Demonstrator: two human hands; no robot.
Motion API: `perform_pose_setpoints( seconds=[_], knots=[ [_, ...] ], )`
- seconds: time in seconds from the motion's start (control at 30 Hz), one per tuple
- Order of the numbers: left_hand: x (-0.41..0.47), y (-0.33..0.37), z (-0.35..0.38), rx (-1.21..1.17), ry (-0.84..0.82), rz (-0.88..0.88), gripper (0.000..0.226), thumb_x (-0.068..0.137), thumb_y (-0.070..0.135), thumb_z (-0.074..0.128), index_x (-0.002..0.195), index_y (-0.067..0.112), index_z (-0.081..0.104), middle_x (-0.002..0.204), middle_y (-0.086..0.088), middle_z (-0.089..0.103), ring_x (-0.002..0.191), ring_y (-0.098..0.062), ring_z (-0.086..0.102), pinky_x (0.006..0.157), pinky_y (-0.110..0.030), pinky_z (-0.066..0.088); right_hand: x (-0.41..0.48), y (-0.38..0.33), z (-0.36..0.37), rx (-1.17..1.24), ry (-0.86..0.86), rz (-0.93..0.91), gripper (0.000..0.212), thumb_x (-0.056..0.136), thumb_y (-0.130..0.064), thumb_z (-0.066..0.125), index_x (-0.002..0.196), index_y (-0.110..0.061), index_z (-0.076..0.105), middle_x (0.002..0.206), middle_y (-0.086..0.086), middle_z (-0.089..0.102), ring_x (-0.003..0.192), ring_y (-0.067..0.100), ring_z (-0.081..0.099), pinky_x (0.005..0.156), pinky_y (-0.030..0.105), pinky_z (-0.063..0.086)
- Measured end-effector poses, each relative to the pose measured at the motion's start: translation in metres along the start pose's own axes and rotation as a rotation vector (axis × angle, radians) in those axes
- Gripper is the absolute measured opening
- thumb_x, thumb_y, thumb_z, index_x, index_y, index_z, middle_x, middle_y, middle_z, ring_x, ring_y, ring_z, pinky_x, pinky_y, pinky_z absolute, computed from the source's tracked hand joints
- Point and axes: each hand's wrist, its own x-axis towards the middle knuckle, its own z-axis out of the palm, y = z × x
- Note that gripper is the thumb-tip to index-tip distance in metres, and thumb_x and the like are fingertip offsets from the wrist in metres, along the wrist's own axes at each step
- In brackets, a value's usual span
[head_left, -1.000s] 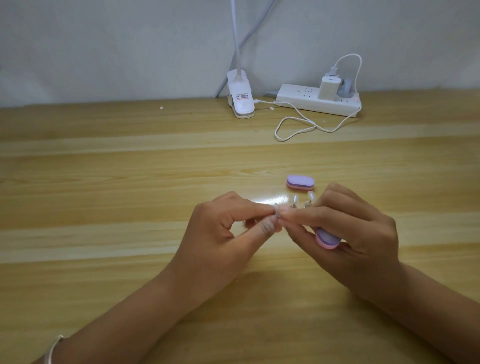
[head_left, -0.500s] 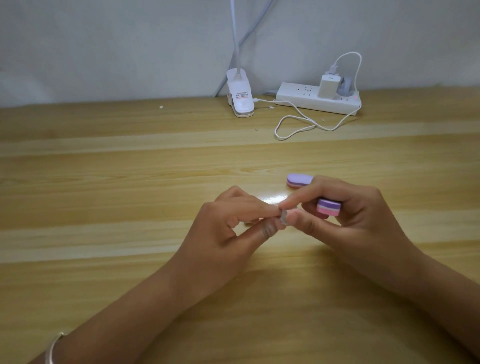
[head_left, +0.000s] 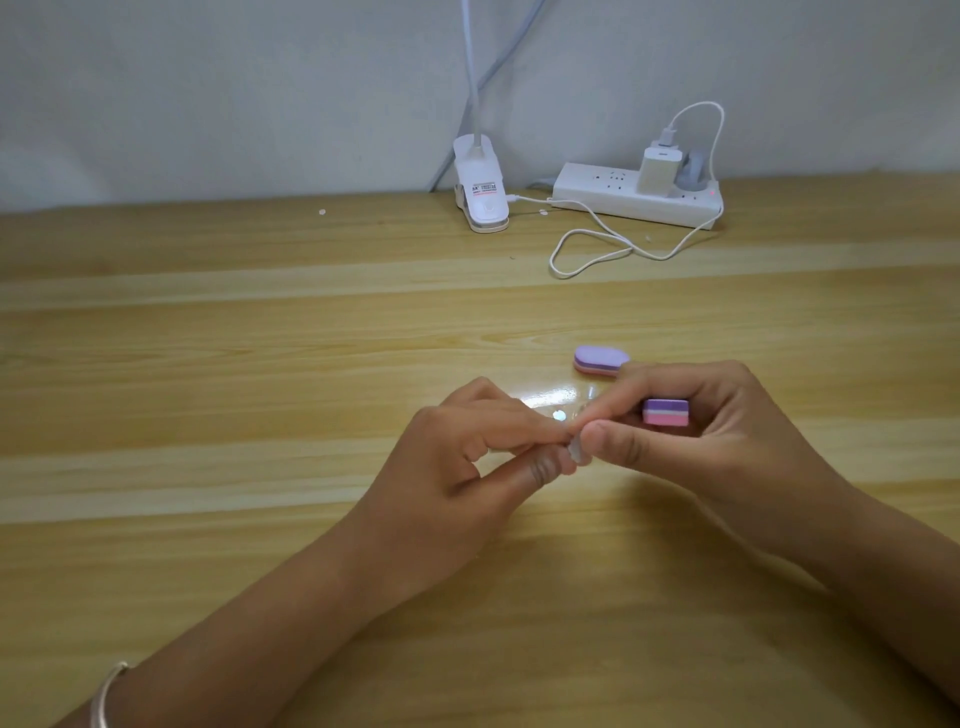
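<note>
Wooden table (head_left: 208, 364), seen from above my forearms, which are converging over its near centre. I am resting both wrists low, judging that this steadies fine work.

My left hand (head_left: 447, 467) is pinching with thumb and forefinger, the other fingers folding loosely under. My right hand (head_left: 727, 441) is mirroring that pinch from the right while its remaining fingers are curling round a striped purple-and-pink buffer block (head_left: 666, 410), probably to have it ready.

At the far edge a power strip (head_left: 597, 200) and a lamp clip (head_left: 480, 192) are sitting well apart from the work. A second buffer block (head_left: 600, 359) is lying just beyond my right forefinger. The clear nail tip (head_left: 577, 451) is sitting between both pinches, above the table.
</note>
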Motion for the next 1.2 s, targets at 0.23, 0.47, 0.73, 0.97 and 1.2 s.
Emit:
perform_pose_setpoints(
  seconds=[0.23, 0.47, 0.73, 0.97, 1.2],
  knots=[
    [0.0, 0.004, 0.002, -0.033, 0.009, 0.031, 0.011, 0.087, 0.025, 0.066, 0.093, 0.032, 0.072, 0.082, 0.018, 0.071, 0.082, -0.01, 0.057, 0.073, -0.009, 0.037, 0.001, -0.001, -0.003, 0.115, -0.066, 0.018, 0.006, 0.08, -0.019, 0.077, 0.078, -0.013, 0.078, 0.075, 0.0, 0.075, 0.072, 0.005, 0.068, 0.071, 0.012, 0.05],
    [-0.001, 0.009, 0.001, 0.078, 0.06, 0.16, 0.01, 0.089, 0.024, 0.066, 0.096, 0.03, 0.071, 0.081, 0.02, 0.07, 0.077, -0.006, 0.056, 0.075, -0.02, 0.044, -0.003, -0.003, 0.007, 0.263, -0.074, 0.014, 0.006, 0.085, -0.016, 0.07, 0.082, -0.021, 0.071, 0.077, -0.003, 0.072, 0.076, 0.007, 0.068, 0.081, 0.014, 0.052],
    [0.0, 0.005, -0.003, 0.212, 0.137, 0.249, 0.008, 0.087, 0.017, 0.072, 0.089, 0.012, 0.078, 0.083, 0.012, 0.072, 0.077, -0.01, 0.058, 0.071, -0.026, 0.048, -0.004, 0.001, 0.008, 0.036, 0.049, 0.068, 0.03, 0.074, -0.042, 0.08, 0.096, -0.032, 0.062, 0.091, 0.02, 0.052, 0.09, 0.043, 0.048, 0.082, 0.033, 0.042],
    [0.002, -0.001, -0.002, 0.184, 0.171, 0.106, 0.009, 0.082, 0.018, 0.073, 0.089, 0.02, 0.079, 0.077, 0.013, 0.071, 0.08, -0.014, 0.06, 0.069, -0.026, 0.048, -0.007, 0.005, 0.009, -0.335, 0.092, -0.129, 0.022, 0.091, -0.033, 0.037, 0.108, -0.022, 0.044, 0.091, -0.001, 0.05, 0.089, 0.028, 0.056, 0.077, 0.037, 0.045],
    [0.001, -0.005, -0.003, 0.149, 0.138, 0.086, 0.01, 0.085, 0.024, 0.07, 0.091, 0.022, 0.078, 0.075, 0.01, 0.068, 0.081, -0.017, 0.058, 0.07, -0.028, 0.047, -0.004, 0.013, 0.009, -0.5, 0.083, -0.389, 0.023, 0.098, -0.019, 0.063, 0.122, -0.019, 0.065, 0.117, 0.0, 0.055, 0.118, 0.022, 0.058, 0.1, 0.024, 0.045]
  ],
)
